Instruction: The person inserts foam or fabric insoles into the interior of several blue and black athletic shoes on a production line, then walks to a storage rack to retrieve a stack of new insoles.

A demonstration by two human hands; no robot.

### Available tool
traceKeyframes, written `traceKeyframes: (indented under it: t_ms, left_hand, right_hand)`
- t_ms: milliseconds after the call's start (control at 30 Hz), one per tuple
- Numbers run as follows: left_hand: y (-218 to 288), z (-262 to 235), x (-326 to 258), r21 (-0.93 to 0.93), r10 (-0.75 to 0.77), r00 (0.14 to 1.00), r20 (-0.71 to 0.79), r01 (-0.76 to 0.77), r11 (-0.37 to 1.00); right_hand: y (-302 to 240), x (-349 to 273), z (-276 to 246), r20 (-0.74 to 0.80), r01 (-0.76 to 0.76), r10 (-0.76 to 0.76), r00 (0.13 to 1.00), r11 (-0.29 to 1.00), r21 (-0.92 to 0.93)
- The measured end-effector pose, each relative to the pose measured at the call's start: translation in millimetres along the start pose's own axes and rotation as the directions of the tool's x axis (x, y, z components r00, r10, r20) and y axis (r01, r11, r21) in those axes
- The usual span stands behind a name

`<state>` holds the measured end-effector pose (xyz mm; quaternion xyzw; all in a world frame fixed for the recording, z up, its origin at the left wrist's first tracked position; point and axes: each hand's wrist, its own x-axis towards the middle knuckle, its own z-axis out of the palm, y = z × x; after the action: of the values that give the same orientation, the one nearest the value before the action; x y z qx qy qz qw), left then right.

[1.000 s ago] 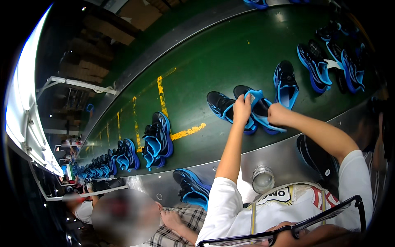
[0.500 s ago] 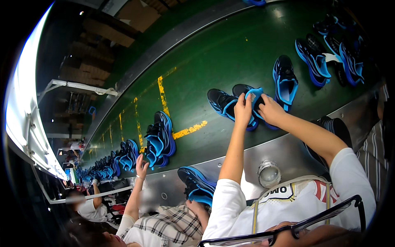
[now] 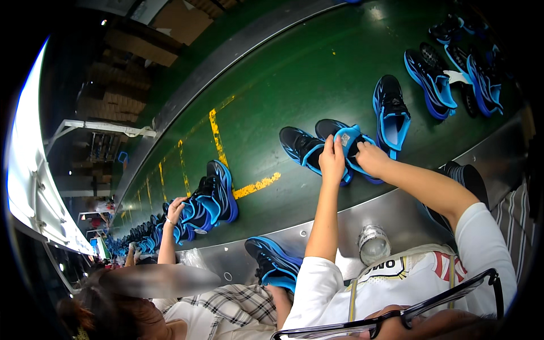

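Two black-and-blue sneakers lie side by side on the green belt in front of me. Over the right one of this pair, a sneaker (image 3: 330, 128), both my hands are closed. My left hand (image 3: 332, 160) pinches its light-blue tongue (image 3: 349, 136), where a small pale label shows. At the collar, my right hand (image 3: 372, 159) grips with bent fingers, and its fingertips are partly hidden inside the opening. Touching that shoe's left side is the other sneaker (image 3: 297, 144), toe pointing away. A single sneaker (image 3: 390, 105) stands just right of my hands.
More sneakers (image 3: 428, 85) sit at the right. A clear round container (image 3: 374, 243) rests on the metal ledge (image 3: 294, 229). At left, a co-worker's hand (image 3: 174, 211) touches shoes in a long row; that person's other hand holds a sneaker (image 3: 272, 260). Yellow marks (image 3: 258, 185) line the belt.
The light-blue tongue and its label show more between my hands, which stay on the same sneaker. The co-worker's raised hand has moved left onto the shoes in the row.
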<state>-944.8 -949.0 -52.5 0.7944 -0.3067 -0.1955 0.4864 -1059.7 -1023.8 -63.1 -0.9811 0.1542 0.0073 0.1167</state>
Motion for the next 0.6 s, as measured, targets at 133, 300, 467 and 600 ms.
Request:
traceKeyframes:
  t_ms: [133,300,467,600]
  left_hand:
    - [-3.6,0.8,-4.8,0.057,0.077,0.995,-0.064,-0.073,0.996]
    - [0.2,2.5,-5.3,0.097,0.061,0.997,-0.044,-0.057,0.994]
    - [-4.3,3.9,-4.5,0.113,0.074,0.995,-0.062,-0.066,0.991]
    - [-9.5,3.3,-5.9,0.126,0.085,0.993,-0.078,-0.075,0.989]
  right_hand:
    - [-1.1,10.0,10.3,0.151,-0.023,0.033,0.988,0.997,-0.069]
    - [2.5,11.6,5.9,0.203,0.007,0.031,0.979,0.983,-0.181]
    - [12.6,10.1,13.5,0.163,0.067,-0.051,0.985,0.993,-0.097]
    - [1.7,20.3,-2.1,0.485,0.166,-0.028,0.874,0.956,-0.243]
